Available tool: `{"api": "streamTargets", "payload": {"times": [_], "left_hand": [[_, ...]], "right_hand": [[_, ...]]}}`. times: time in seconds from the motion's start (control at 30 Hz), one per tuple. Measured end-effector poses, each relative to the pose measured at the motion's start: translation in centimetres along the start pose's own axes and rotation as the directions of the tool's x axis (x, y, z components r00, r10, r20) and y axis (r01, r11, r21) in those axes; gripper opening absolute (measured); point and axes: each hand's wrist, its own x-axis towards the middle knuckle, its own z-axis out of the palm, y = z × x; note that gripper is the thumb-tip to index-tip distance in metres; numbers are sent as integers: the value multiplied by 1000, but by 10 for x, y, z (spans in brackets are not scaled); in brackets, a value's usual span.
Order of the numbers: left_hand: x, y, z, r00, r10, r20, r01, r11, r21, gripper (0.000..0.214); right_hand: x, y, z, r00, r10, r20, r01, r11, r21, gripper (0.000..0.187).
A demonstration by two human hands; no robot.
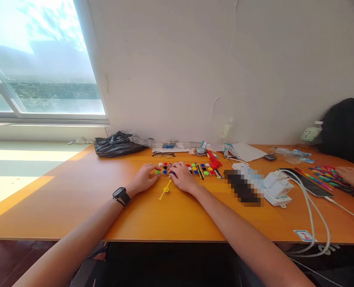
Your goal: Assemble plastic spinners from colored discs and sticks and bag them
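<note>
My left hand [145, 178], with a black watch on the wrist, rests on the table, its thumb and forefinger apart beside a small green disc [158, 172]. My right hand [183, 177] curls its fingers down at the row of coloured parts. A small dark blue piece [173, 173] shows at its fingertips, which look closed on it. Between my hands lies a yellow stick-like piece with a round part [166, 190]. Red, white and blue discs [165, 168] sit just beyond my left fingers. Right of my right hand, more coloured discs [206, 173] and thin sticks lie in rows.
Behind the discs are eyeglasses [163, 154], a black plastic bag [117, 145] and a red toy-like part [214, 160]. To the right stand a white power strip with chargers [277, 187], cables and a phone [307, 182]. Another person's hand [353, 177] touches colourful sticks at far right.
</note>
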Motion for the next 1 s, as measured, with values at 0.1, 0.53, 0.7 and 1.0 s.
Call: {"api": "streamTargets", "payload": {"times": [0.1, 0.53, 0.7, 1.0], "left_hand": [[0, -1, -1, 999, -33, -39, 33, 999, 3, 27], [-1, 1, 1, 991, -128, 40, 134, 949, -285, 37], [-2, 6, 0, 986, -122, 112, 154, 921, -359, 34], [-2, 24, -5, 980, -166, 105, 197, 833, -516, 42]], "right_hand": [[1, 0, -1, 1000, 3, -3, -3, 1000, 13, 16], [1, -1, 0, 1000, -22, 21, 22, 1000, 0, 11], [1, -3, -2, 998, -40, 40, 40, 999, -2, 12], [5, -4, -8, 994, -48, -94, 55, 996, 74, 12]]}}
